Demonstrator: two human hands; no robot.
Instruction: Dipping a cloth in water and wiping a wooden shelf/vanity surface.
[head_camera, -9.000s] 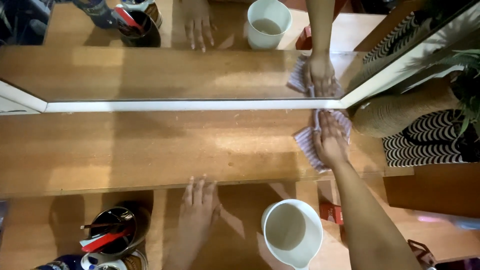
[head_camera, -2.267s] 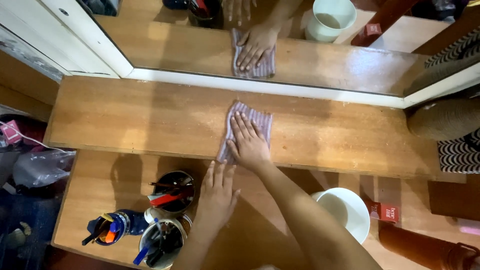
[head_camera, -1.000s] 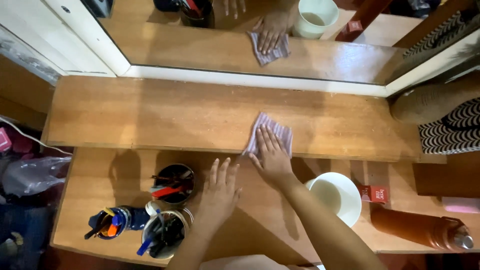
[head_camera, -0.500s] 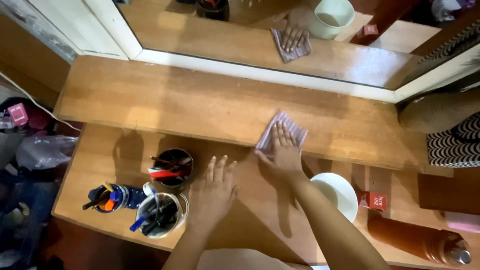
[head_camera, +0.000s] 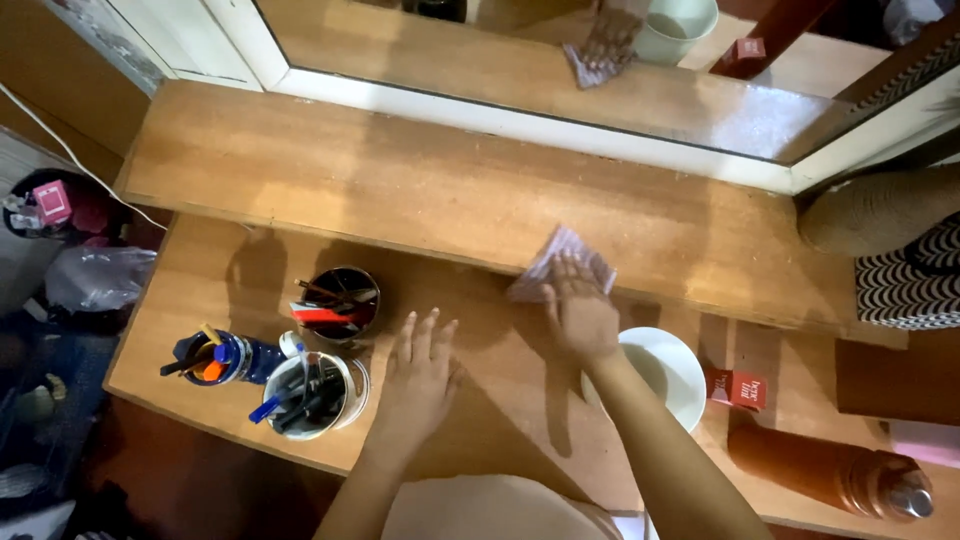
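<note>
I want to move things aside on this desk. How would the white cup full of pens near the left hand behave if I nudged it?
The white cup stands upright, crammed with pens leaning past its rim, so it is probably top-heavy and may tip. It sits close to the desk's front edge on smooth wood, so it would likely slide easily.

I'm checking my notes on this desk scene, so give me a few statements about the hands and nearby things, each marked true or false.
1. The right hand presses on a striped purple cloth. True.
2. The left hand holds a pen. False: it lies flat and empty on the wooden desk.
3. The white round bucket stands right of the right hand. True.
4. The cloth lies inside the bucket. False: it lies at the raised wooden shelf's front edge.
</note>
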